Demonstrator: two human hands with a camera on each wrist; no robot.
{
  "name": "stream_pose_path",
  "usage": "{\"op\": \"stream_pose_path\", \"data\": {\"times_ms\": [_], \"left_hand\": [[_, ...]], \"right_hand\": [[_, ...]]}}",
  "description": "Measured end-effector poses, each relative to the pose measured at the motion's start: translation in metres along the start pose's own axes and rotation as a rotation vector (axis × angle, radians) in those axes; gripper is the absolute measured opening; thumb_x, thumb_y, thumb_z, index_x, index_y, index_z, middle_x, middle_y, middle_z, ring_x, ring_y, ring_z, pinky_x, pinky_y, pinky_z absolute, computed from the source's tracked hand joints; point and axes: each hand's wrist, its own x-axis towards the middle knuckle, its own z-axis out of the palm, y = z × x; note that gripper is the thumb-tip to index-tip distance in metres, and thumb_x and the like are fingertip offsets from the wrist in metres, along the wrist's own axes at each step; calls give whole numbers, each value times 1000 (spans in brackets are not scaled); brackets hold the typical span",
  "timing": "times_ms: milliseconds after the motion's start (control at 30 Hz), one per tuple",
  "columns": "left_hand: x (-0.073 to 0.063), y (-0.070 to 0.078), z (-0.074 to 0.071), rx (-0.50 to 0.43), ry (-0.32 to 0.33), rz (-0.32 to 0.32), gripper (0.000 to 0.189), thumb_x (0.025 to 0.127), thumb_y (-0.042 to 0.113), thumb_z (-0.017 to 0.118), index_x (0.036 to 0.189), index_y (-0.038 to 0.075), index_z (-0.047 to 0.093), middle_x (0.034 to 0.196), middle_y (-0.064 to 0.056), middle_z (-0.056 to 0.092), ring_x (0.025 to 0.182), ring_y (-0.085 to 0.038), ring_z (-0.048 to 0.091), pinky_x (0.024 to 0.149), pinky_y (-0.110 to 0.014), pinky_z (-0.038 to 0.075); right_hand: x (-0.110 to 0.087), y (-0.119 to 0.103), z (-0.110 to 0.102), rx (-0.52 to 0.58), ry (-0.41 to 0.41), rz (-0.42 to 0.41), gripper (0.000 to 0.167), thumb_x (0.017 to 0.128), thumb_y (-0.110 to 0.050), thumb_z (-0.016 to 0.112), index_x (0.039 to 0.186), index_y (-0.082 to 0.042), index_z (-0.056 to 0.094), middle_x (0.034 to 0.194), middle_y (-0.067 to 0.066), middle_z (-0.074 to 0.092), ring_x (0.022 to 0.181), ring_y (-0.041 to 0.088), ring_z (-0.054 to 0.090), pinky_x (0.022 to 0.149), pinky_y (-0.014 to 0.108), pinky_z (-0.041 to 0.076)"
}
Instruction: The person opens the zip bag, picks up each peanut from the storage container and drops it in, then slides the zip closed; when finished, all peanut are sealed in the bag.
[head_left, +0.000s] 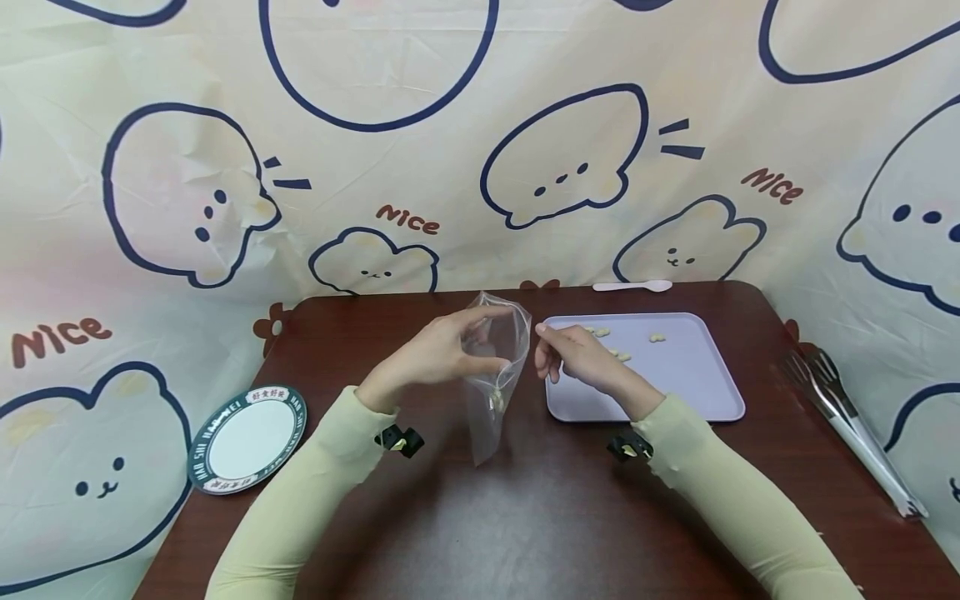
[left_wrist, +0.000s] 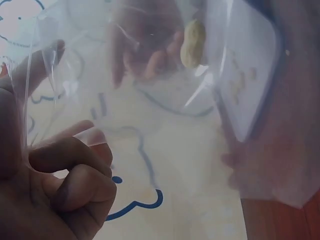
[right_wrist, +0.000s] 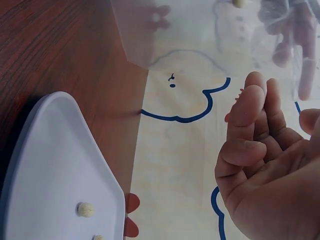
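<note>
A clear plastic bag hangs upright over the table from my left hand. That hand holds the bag at its mouth, thumb and forefinger spread apart there. Low inside the bag is a peanut, seen through the film in the left wrist view. Just right of the bag's mouth, my right hand has its fingers loosely bent and holds nothing. Beneath and beyond it lies a pale lilac tray, where several peanuts in their shells lie scattered.
On the left edge stands a plate with a green lettered rim. A pale plastic spoon lies behind the tray. Metal tongs rest along the table's right edge. A printed cloth hangs behind the brown table.
</note>
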Motion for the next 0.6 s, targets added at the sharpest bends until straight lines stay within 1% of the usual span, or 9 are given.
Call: {"op": "stream_pose_path", "data": {"times_ms": [100, 167, 233, 333, 400, 500, 567, 600], "left_hand": [[1, 0, 0, -14, 2, -10, 76, 82, 48, 78, 148, 37, 42, 112, -6, 64, 104, -30, 63, 78, -39, 54], [1, 0, 0, -2, 11, -15, 77, 82, 48, 78, 149, 37, 41, 109, -4, 63, 100, -29, 63, 76, -36, 53], [1, 0, 0, 11, 21, -19, 79, 82, 48, 78, 150, 36, 40, 107, -5, 63, 94, -27, 61, 73, -34, 51], [2, 0, -1, 22, 38, -36, 80, 82, 49, 77, 151, 35, 39, 105, -8, 63, 89, -23, 60, 70, -33, 50], [2, 0, -1, 13, 40, -60, 80, 82, 50, 77, 151, 36, 38, 104, -7, 63, 89, -20, 60, 70, -33, 51], [2, -2, -2, 18, 48, -85, 80, 81, 52, 77, 150, 36, 40, 97, -4, 62, 88, -18, 60, 69, -33, 50], [2, -2, -1, 46, 51, -91, 81, 80, 52, 78, 150, 35, 41, 95, -3, 61, 83, -19, 60, 65, -32, 50], [2, -2, -1, 69, 54, -93, 82, 79, 53, 79, 150, 34, 42, 94, -2, 61, 82, -18, 60, 64, -32, 50]], "right_hand": [[1, 3, 1, -22, -4, -3, 58, 109, -35, 36, 78, 3, 67, 68, 6, 68, 57, 19, 61, 52, 29, 43], [1, 4, 2, -49, -9, 1, 54, 108, -34, 39, 78, 1, 68, 70, 8, 69, 59, 20, 62, 59, 34, 50], [1, 5, 3, -72, -17, 10, 50, 107, -35, 43, 78, -2, 68, 74, 12, 70, 61, 23, 63, 68, 42, 54], [1, 6, 4, -92, -20, 23, 48, 106, -38, 46, 79, -5, 68, 77, 15, 70, 63, 24, 64, 71, 44, 54], [1, 6, 5, -81, -22, 27, 47, 105, -38, 47, 80, -4, 67, 78, 19, 70, 64, 29, 65, 72, 47, 53], [1, 6, 5, -75, -20, 25, 46, 105, -37, 48, 82, -3, 67, 77, 15, 70, 64, 29, 65, 69, 41, 53], [1, 6, 5, -72, -21, 23, 46, 105, -37, 48, 83, -2, 67, 76, 14, 70, 65, 29, 65, 69, 40, 53], [1, 6, 5, -79, -20, 18, 46, 105, -37, 47, 83, -2, 67, 75, 12, 70, 64, 26, 65, 68, 37, 53]]}}
